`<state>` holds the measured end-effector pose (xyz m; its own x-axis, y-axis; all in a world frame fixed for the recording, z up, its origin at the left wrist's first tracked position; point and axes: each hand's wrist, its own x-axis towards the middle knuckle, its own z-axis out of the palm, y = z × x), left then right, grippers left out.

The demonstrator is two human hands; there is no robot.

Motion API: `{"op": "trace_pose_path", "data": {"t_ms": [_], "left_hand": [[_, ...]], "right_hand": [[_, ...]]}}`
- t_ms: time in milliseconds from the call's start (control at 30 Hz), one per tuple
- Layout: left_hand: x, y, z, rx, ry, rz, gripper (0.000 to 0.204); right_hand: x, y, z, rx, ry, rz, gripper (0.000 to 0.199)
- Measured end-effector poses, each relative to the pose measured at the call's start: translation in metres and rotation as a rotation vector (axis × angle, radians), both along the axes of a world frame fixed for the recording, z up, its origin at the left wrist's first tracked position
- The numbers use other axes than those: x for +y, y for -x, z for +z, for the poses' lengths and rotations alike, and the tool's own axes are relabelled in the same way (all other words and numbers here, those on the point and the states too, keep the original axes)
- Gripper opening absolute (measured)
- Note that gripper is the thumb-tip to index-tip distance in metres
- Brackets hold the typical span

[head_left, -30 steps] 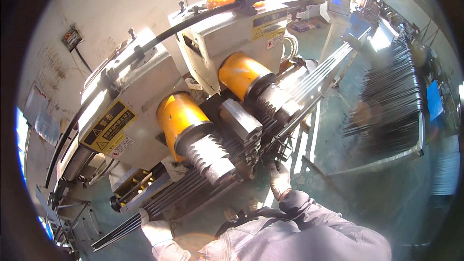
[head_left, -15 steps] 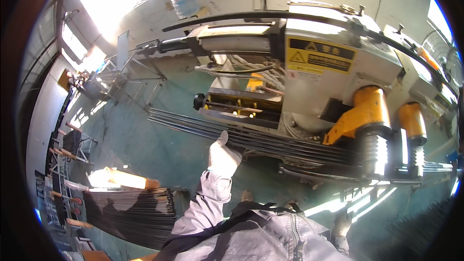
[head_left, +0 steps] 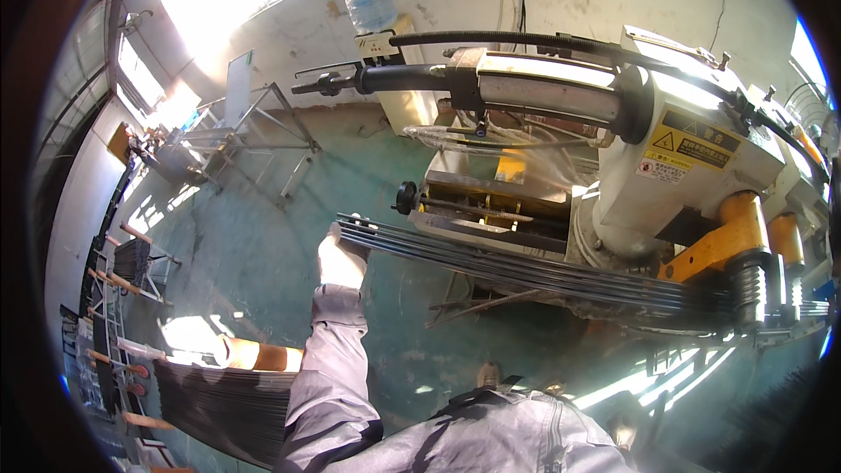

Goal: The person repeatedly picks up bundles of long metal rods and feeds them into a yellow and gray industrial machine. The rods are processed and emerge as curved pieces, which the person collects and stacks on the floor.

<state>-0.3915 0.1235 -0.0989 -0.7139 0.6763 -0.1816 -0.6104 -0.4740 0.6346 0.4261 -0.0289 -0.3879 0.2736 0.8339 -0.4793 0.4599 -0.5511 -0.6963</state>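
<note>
Several long, thin dark metal rods lie side by side along the front of a machine, running to the right under its orange clamp arm. My gloved left hand is closed around their left ends, which poke out just above the fingers. Low at the right, beside my grey jacket, my right hand hangs away from the rods. It is small and blurred, so its fingers do not show clearly.
The machine has a black handwheel and orange clamp arms. A stack of dark rods lies at lower left, near a metal frame and racks. A water bottle stands by the wall.
My left hand has slid from partway along the rods to their left ends and closed around them. The view has shifted, so the machine appears farther right. My right hand stays low.
</note>
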Motion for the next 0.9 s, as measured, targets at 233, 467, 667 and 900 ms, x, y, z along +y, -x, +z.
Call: {"op": "trace_pose_path", "data": {"t_ms": [233,467,667,900], "left_hand": [[-0.006,0.02,0.006,0.018,0.027,-0.038,0.023],[-0.023,0.031,-0.001,0.046,0.092,-0.188,0.037],[-0.029,0.028,0.009,0.273,0.36,-0.228,0.053],[-0.005,0.002,-0.001,0.18,0.3,-0.002,0.064]], "right_hand": [[0.0,0.023,0.028,0.08,-0.05,-0.145,0.038],[-0.003,0.016,0.078,-0.193,-0.019,0.107,0.041],[0.008,0.019,0.08,-0.23,0.246,0.02,0.046],[0.068,0.023,0.096,-0.113,0.146,0.088,0.05]]}}
